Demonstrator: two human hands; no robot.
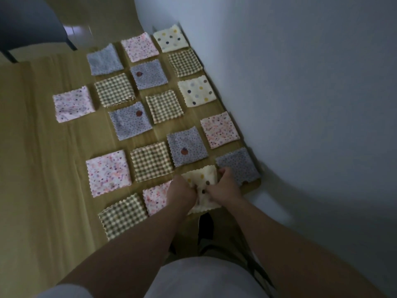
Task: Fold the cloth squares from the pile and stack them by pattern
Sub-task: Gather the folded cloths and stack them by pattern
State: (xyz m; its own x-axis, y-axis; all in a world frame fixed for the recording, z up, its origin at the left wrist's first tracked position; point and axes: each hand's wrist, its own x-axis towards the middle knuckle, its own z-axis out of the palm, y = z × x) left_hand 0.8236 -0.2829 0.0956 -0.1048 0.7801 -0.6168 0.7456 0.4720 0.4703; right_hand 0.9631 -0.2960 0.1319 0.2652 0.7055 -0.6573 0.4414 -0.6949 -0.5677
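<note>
one dotted cloth (200,176) between both hands (181,190) (223,188)

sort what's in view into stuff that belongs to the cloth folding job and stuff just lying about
In the job: cream dotted cloth, held by left grip and right grip; checked squares; pink floral squares; blue-grey dotted squares; other cream dotted squares.

Just there: chair; wall; table underneath.
</note>
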